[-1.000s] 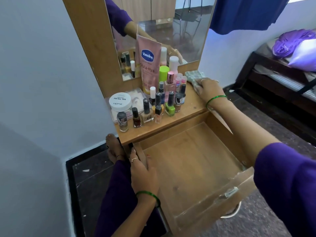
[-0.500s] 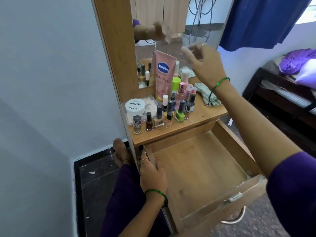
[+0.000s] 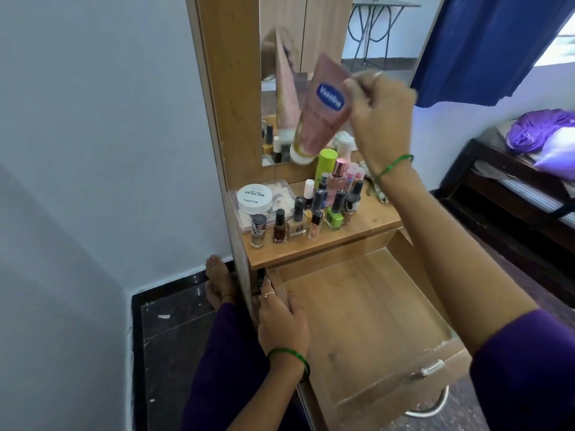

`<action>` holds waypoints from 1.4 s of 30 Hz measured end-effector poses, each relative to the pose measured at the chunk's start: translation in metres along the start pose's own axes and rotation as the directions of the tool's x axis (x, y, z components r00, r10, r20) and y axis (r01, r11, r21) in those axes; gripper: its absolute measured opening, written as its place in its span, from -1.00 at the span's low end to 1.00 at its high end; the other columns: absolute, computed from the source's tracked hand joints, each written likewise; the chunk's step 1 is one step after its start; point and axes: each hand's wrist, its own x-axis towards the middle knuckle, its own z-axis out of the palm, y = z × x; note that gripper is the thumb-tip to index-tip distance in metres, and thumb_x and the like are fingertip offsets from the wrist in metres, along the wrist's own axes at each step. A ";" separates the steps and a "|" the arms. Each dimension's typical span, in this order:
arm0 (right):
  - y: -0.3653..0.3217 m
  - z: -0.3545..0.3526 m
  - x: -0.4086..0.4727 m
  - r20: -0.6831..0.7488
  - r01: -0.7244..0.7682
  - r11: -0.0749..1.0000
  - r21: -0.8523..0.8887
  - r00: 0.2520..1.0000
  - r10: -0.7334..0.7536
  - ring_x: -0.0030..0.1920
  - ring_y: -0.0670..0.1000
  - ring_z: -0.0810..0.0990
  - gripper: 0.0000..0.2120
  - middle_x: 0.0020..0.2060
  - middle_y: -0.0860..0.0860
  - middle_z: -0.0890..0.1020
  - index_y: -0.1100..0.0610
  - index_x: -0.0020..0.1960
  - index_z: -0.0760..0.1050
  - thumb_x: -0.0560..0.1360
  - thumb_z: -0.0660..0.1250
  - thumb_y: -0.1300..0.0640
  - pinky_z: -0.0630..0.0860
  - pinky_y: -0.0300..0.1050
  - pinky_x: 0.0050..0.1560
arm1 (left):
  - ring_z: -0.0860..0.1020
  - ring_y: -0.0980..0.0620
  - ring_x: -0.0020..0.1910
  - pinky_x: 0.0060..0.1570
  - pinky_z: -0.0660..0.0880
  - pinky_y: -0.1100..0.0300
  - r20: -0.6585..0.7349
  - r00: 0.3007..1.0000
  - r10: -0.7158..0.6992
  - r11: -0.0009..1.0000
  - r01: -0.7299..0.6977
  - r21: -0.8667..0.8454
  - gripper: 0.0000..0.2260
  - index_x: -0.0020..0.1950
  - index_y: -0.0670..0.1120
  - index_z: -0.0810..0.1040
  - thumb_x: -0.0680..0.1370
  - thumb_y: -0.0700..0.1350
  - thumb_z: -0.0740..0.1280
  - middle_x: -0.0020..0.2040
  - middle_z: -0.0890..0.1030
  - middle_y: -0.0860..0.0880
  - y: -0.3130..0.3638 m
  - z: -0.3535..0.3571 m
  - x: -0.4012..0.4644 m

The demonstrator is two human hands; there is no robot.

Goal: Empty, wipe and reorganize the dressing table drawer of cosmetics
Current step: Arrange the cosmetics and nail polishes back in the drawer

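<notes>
The wooden drawer (image 3: 367, 309) is pulled out with nothing inside. My left hand (image 3: 281, 325) grips the drawer's left wall. My right hand (image 3: 378, 119) holds a pink Vaseline tube (image 3: 322, 113) in the air before the mirror, tilted, white cap down. Below it on the tabletop (image 3: 370, 219) stand several nail polish bottles (image 3: 298, 213), a green bottle (image 3: 325, 164), a white nail polish remover tub (image 3: 253, 197) on a clear box, and pink bottles (image 3: 339, 178). A cloth (image 3: 378, 191) is mostly hidden behind my right wrist.
The mirror (image 3: 311, 57) rises behind the tabletop in a wooden frame. A white wall (image 3: 93, 150) is on the left, my foot (image 3: 217, 278) on the dark floor. A blue curtain (image 3: 485, 42) and a bed with purple cloth (image 3: 538, 132) are on the right.
My right hand left the cloth on the tabletop, rose to the Vaseline tube, gripped it and lifted it off the table. My left hand stayed on the drawer wall.
</notes>
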 end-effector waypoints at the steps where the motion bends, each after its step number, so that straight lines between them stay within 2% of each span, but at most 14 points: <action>1: -0.006 -0.016 -0.004 -0.071 0.029 0.998 0.060 0.997 -0.025 -0.28 -0.11 0.55 -0.78 -0.25 0.00 0.65 0.18 -0.06 0.63 0.53 0.26 0.08 0.54 -0.28 -0.15 | 0.52 -0.06 0.20 0.07 0.53 -0.05 -0.001 1.000 -0.005 1.000 0.005 -0.006 -0.51 0.49 -0.01 0.16 0.58 -0.03 0.20 0.32 0.47 -0.06 0.000 0.000 0.001; 4: -0.020 -0.071 -0.024 -0.082 0.013 0.977 0.213 0.997 0.004 -0.19 0.03 0.65 -0.84 -0.24 -0.02 0.65 0.08 -0.05 0.59 0.54 0.24 0.08 0.62 -0.02 -0.15 | 0.53 -0.06 0.17 0.04 0.53 -0.04 0.003 1.000 -0.011 1.000 0.011 -0.017 -0.52 0.48 0.01 0.18 0.58 -0.02 0.19 0.29 0.50 -0.05 -0.002 0.000 0.001; 7: -0.023 -0.121 -0.049 0.223 -0.171 0.957 0.236 0.968 0.118 -0.21 -0.02 0.68 -0.85 -0.23 0.03 0.65 0.13 -0.10 0.57 0.56 0.25 0.16 0.64 -0.14 -0.18 | 0.52 -0.07 0.17 0.04 0.51 -0.01 0.002 1.000 -0.031 0.999 0.032 -0.028 -0.55 0.47 0.01 0.20 0.59 0.03 0.16 0.27 0.51 -0.04 -0.001 0.001 0.003; 10: -0.007 -0.142 -0.078 0.536 -0.300 0.953 0.041 0.812 0.232 -0.32 -0.05 0.63 -0.84 -0.28 0.14 0.66 0.20 -0.14 0.59 0.55 0.28 0.19 0.61 -0.26 -0.30 | 0.53 -0.09 0.14 -0.03 0.44 0.08 -0.003 0.999 -0.044 0.998 0.044 -0.042 -0.58 0.45 0.00 0.24 0.61 0.05 0.11 0.23 0.54 -0.06 -0.002 0.002 0.003; 14: 0.023 -0.120 -0.119 0.760 -0.292 0.936 -0.197 0.557 0.334 -0.29 0.00 0.65 -0.81 -0.26 0.15 0.67 0.23 -0.09 0.60 0.52 0.31 0.12 0.63 -0.16 -0.23 | 0.53 -0.10 0.11 -0.12 0.34 0.14 -0.008 0.998 -0.062 0.996 0.062 -0.058 -0.63 0.43 0.01 0.27 0.63 0.03 0.06 0.18 0.56 -0.07 -0.001 0.003 0.003; 16: 0.035 -0.102 -0.135 0.809 -0.266 0.922 -0.280 0.451 0.376 -0.27 -0.05 0.65 -0.83 -0.28 0.04 0.67 0.17 -0.11 0.59 0.53 0.30 0.09 0.63 -0.16 -0.19 | 0.52 -0.11 0.12 -0.11 0.33 0.14 -0.002 0.998 -0.066 0.996 0.066 -0.051 -0.63 0.43 0.01 0.27 0.64 0.03 0.03 0.19 0.55 -0.06 -0.001 0.003 0.002; 18: 0.047 -0.084 -0.146 0.852 -0.332 0.900 -0.283 0.345 0.395 -0.27 -0.08 0.64 -0.87 -0.29 -0.01 0.66 0.13 -0.12 0.58 0.54 0.29 0.13 0.61 -0.20 -0.21 | 0.53 -0.12 0.13 -0.07 0.38 0.11 -0.008 0.998 -0.065 0.997 0.064 -0.044 -0.64 0.42 0.01 0.28 0.64 0.02 0.01 0.19 0.55 -0.05 -0.002 0.003 0.002; 20: 0.057 -0.067 -0.155 0.871 -0.420 0.860 -0.289 0.258 0.419 -0.23 -0.06 0.66 -0.87 -0.26 0.01 0.67 0.13 -0.11 0.58 0.55 0.28 0.14 0.63 -0.10 -0.15 | 0.55 -0.12 0.10 -0.03 0.46 0.06 -0.021 0.998 -0.061 0.997 0.060 -0.039 -0.66 0.40 0.01 0.30 0.64 0.02 0.01 0.16 0.56 -0.05 -0.003 0.004 0.002; 25: 0.065 -0.037 -0.167 0.863 -0.483 0.792 -0.374 0.132 0.488 -0.12 0.02 0.67 -0.93 -0.10 0.08 0.66 0.15 0.01 0.49 0.55 0.27 0.17 0.64 -0.01 -0.07 | 0.56 -0.10 0.06 -0.16 0.38 0.13 -0.027 0.999 -0.045 0.999 0.045 -0.030 -0.66 0.38 -0.04 0.31 0.65 0.00 0.01 0.13 0.57 -0.05 0.000 0.002 -0.001; 28: 0.058 -0.025 -0.182 0.852 -0.490 0.777 -0.395 0.121 0.509 -0.08 0.07 0.66 -0.71 -0.03 0.09 0.61 0.09 0.17 0.40 0.49 0.34 0.26 0.65 -0.03 -0.11 | 0.57 -0.08 0.01 -0.20 0.38 0.14 -0.026 1.000 -0.013 1.000 0.013 -0.019 -0.66 0.37 -0.06 0.32 0.65 0.00 0.00 0.11 0.57 -0.07 0.000 0.000 -0.002; 31: 0.055 -0.017 -0.196 0.842 -0.471 0.794 -0.385 0.172 0.511 -0.12 -0.03 0.59 -0.58 -0.02 0.04 0.59 0.08 0.25 0.36 0.45 0.34 0.33 0.56 -0.24 -0.25 | 0.57 -0.07 0.00 -0.22 0.40 0.15 -0.030 1.000 -0.008 1.000 0.008 -0.010 -0.66 0.36 -0.08 0.32 0.65 0.00 0.00 0.10 0.57 -0.07 0.001 0.000 -0.001; 33: 0.057 -0.014 -0.202 0.826 -0.432 0.807 -0.402 0.210 0.524 -0.05 -0.04 0.56 -0.58 0.05 0.04 0.60 0.11 0.27 0.38 0.45 0.36 0.27 0.52 -0.27 -0.17 | 0.57 -0.06 0.00 -0.24 0.38 0.17 -0.026 1.000 -0.013 1.000 0.013 -0.006 -0.66 0.38 -0.08 0.32 0.65 0.00 0.00 0.11 0.57 -0.06 0.002 0.000 -0.001; 36: 0.064 -0.013 -0.209 0.785 -0.389 0.804 -0.449 0.257 0.563 0.09 0.00 0.56 -0.62 0.09 -0.01 0.60 0.12 0.24 0.44 0.44 0.39 0.17 0.53 -0.09 0.10 | 0.57 -0.03 -0.01 -0.24 0.41 0.16 -0.028 1.000 -0.011 1.000 0.011 -0.009 -0.65 0.39 -0.06 0.31 0.65 0.01 0.01 0.11 0.57 -0.05 0.001 0.000 -0.001; 42: 0.066 -0.014 -0.211 0.799 -0.294 0.841 -0.453 0.284 0.530 0.15 -0.04 0.54 -0.63 0.18 -0.03 0.58 0.11 0.30 0.43 0.50 0.34 0.13 0.36 -0.34 -0.11 | 0.58 -0.05 0.02 -0.14 0.55 0.04 -0.035 0.999 -0.004 1.000 0.004 -0.017 -0.65 0.39 -0.05 0.30 0.64 0.02 0.01 0.14 0.57 -0.05 0.002 -0.001 -0.001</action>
